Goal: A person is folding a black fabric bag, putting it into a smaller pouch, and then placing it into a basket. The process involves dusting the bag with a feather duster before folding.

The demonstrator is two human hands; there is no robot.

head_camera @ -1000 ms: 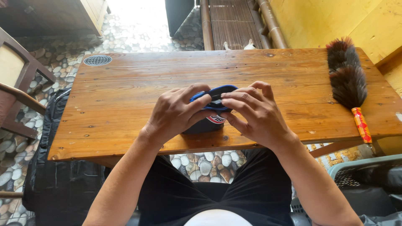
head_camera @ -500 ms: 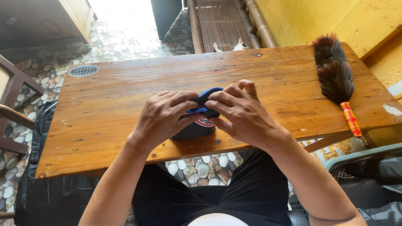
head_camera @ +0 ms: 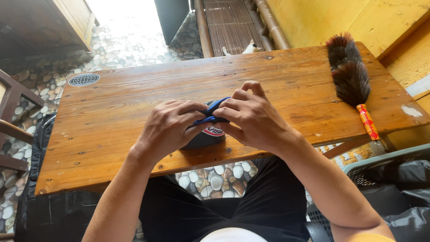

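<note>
Both my hands are closed around a small dark pouch (head_camera: 207,136) with blue edging, which sits on the wooden table (head_camera: 134,103) close to the near edge, about midway along it. My left hand (head_camera: 168,127) covers its left side, fingers curled over the top and thumb pressed in toward the blue trim, so the grip is tight rather than loose. My right hand (head_camera: 255,118) comes in from the other side; its fingers (head_camera: 239,96) are bent and bunched together, pinching the blue strip at the top of the pouch, with the fingertips of both hands nearly meeting there. Neither hand is open. Most of the pouch is hidden under my knuckles, and only its front face with a red and white label shows between my thumbs.

Toward the far right corner of the table lies a feather duster (head_camera: 348,74), dark brown plumes pointing to the far edge, its orange patterned handle reaching the near right edge. It is well apart from my hands. A pebble floor (head_camera: 125,45) shows beyond the table.
</note>
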